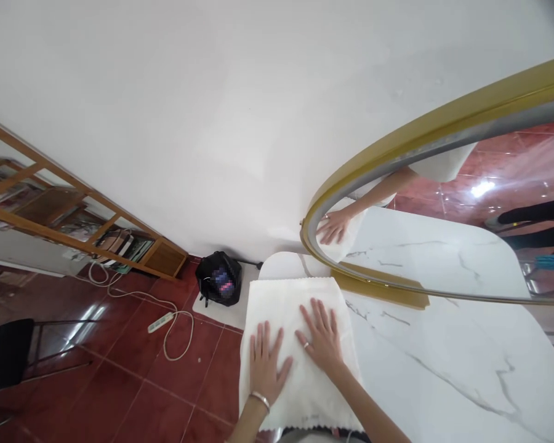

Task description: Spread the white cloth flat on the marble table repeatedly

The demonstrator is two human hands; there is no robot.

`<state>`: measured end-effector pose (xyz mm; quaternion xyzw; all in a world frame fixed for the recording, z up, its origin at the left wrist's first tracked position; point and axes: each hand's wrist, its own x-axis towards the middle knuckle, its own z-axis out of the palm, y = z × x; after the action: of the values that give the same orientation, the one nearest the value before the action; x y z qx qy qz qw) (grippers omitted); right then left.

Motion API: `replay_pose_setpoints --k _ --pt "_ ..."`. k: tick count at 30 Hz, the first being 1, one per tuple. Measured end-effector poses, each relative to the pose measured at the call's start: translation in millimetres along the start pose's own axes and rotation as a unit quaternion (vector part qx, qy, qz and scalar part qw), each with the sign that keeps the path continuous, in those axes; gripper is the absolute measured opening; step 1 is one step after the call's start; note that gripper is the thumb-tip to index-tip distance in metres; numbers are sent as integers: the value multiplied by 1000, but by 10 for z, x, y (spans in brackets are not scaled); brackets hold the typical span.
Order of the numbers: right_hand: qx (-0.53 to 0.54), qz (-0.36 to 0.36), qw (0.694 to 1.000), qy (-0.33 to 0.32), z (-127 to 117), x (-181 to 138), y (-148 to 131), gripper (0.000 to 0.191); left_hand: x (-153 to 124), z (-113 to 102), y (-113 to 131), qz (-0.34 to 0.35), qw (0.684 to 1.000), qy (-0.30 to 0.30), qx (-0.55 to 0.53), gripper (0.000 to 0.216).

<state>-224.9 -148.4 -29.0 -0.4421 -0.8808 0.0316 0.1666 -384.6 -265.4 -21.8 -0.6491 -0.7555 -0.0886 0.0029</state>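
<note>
A white cloth [290,307] lies spread over the left end of a white marble table [443,369]. My left hand [265,363] rests flat on the cloth, fingers stretched out, a bracelet at the wrist. My right hand [321,335] lies flat on the cloth just beside it, fingers spread, with a ring on one finger. Neither hand holds anything. A gold-framed oval mirror [373,280] stands on the table against the wall and reflects a hand on the cloth.
A black bag [219,283] sits on the floor by the wall. A white power strip [160,322] with its cable lies on the red tiles. A wooden shelf [74,215] stands at the left, a dark chair [9,357] near the left edge.
</note>
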Motion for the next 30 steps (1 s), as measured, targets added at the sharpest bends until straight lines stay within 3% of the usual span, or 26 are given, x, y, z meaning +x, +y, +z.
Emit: replay_pose_setpoints --k 3,8,11,13,15,18,21,25,27,30 --pt "1 47 999 27 48 88 104 65 236 -14 12 30 999 -18 -2 63" --pt "20 44 997 55 188 638 326 65 1153 24 -121 80 996 -25 -22 63" --pt "23 57 997 47 283 992 337 64 1518 53 -241 69 997 -26 -27 60" --pt "24 71 997 22 336 1162 278 62 1583 55 -315 38 998 -32 -25 57" --pt "28 58 998 -9 364 1237 188 60 1491 38 -362 -8 999 -35 -19 55" --pt "39 -12 998 -40 333 1126 44 59 1094 -7 -341 -65 998 -18 -5 54" --pt "59 -84 994 -47 216 779 -60 59 515 -44 -176 -95 995 14 12 53" --pt "75 -118 989 -44 -1 168 -35 60 -157 -71 182 -102 994 33 13 53" --pt "72 -118 989 -45 -98 -108 66 61 -281 -100 314 -88 996 13 -11 51" --pt "70 -100 992 -44 -219 -417 274 61 -83 -179 335 -92 993 -23 -64 42"
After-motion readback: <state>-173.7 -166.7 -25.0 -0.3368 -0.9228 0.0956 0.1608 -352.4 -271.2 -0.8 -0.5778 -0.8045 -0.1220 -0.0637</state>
